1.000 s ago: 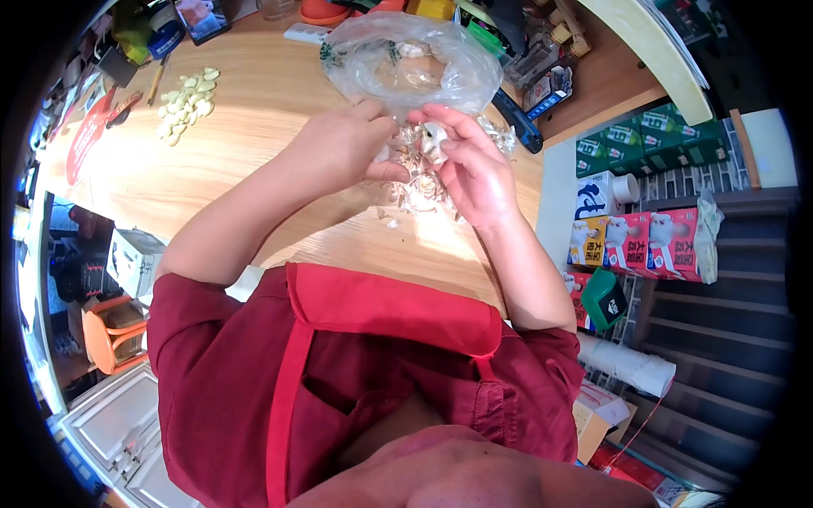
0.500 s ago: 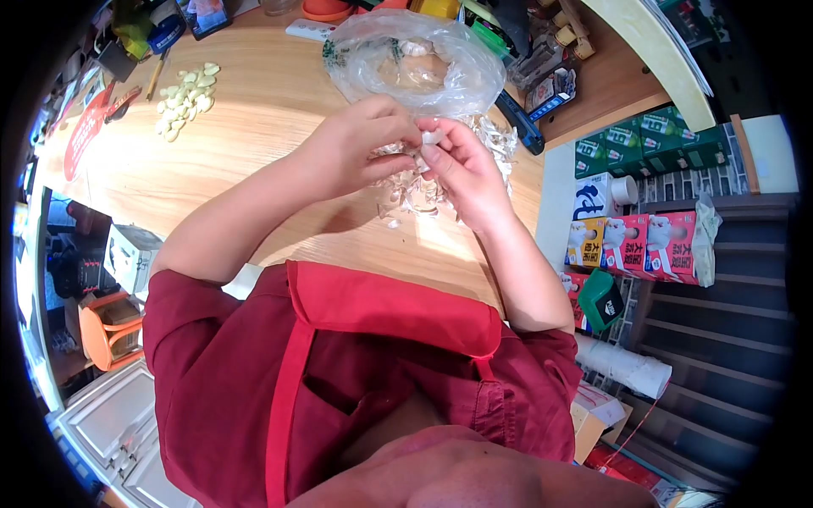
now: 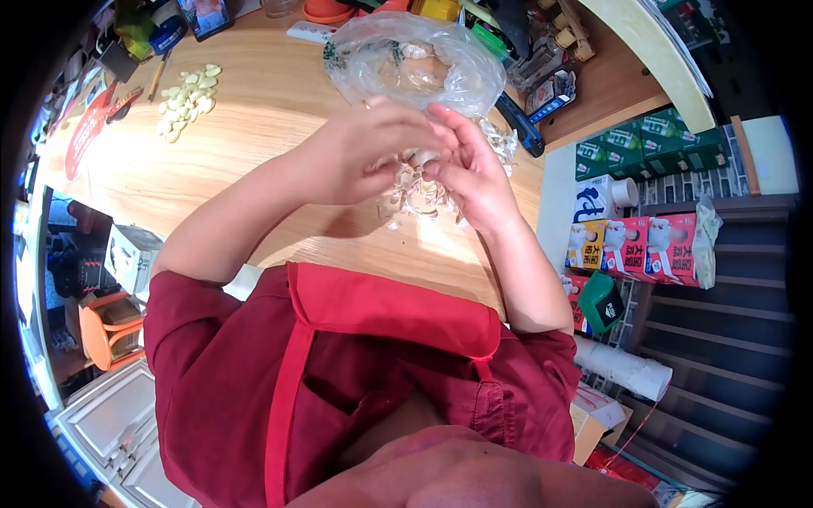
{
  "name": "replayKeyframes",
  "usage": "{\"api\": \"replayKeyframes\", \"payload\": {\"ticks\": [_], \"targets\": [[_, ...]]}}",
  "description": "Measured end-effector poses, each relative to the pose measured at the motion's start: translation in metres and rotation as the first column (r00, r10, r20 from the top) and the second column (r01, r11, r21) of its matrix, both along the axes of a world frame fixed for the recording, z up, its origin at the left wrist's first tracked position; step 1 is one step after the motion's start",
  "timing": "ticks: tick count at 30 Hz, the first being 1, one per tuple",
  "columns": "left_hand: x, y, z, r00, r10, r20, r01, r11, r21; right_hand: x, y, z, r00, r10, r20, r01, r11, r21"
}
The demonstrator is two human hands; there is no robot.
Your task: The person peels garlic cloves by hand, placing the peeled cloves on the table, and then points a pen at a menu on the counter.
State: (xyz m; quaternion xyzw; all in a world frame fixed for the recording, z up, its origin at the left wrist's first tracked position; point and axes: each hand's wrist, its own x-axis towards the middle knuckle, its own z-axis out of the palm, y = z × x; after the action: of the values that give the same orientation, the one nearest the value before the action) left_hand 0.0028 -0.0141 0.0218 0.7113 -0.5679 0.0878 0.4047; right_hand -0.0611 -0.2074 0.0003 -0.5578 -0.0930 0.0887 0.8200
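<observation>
My right hand point(image 3: 476, 176) has its thumb and fingers bent around a small pale garlic clove point(image 3: 421, 158), partly covered by the fingers. Close beside it, my left hand point(image 3: 373, 151) is smeared by motion. Its fingers reach over toward the right hand, and what they grip, if anything, is hidden. Below both hands lies a heap of papery garlic skins point(image 3: 423, 196) on the wooden table. A pile of peeled garlic cloves point(image 3: 188, 102) rests further left. Beyond the hands sits a clear plastic bag point(image 3: 360, 72) with garlic bulbs inside.
A dark blue tool point(image 3: 519, 123) lies right of the bag, near a shelf. The wooden table point(image 3: 262, 93) also bears a red fan-shaped card point(image 3: 87, 140), a pencil point(image 3: 157, 76) and a white power strip point(image 3: 311, 31). Boxes point(image 3: 627, 245) stand off to the right.
The left hand has shifted slightly, its fingers now blurred over the right hand. The right hand's fingers have spread upward, and the clove is more covered than before.
</observation>
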Motion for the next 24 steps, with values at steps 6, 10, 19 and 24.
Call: {"api": "replayKeyframes", "payload": {"ticks": [6,10,19,24], "targets": [[0.005,-0.004,-0.013,0.989,-0.119,-0.089,0.121,0.993,0.013,0.0,-0.003,0.002,0.996,0.07,-0.048,-0.071,0.997,-0.024],[-0.002,0.001,-0.011,0.934,0.038,-0.356,-0.018,0.998,0.059,-0.004,0.004,-0.002,0.976,-0.079,0.201,0.134,0.951,-0.278],[-0.001,-0.006,-0.027,0.757,-0.064,-0.65,-0.016,0.993,-0.117,-0.003,0.006,-0.009,0.901,-0.243,0.36,0.416,0.722,-0.553],[-0.004,-0.006,-0.034,0.787,0.04,-0.616,-0.091,0.994,-0.053,-0.006,0.012,-0.006,0.883,-0.222,0.414,0.446,0.672,-0.591]]}}
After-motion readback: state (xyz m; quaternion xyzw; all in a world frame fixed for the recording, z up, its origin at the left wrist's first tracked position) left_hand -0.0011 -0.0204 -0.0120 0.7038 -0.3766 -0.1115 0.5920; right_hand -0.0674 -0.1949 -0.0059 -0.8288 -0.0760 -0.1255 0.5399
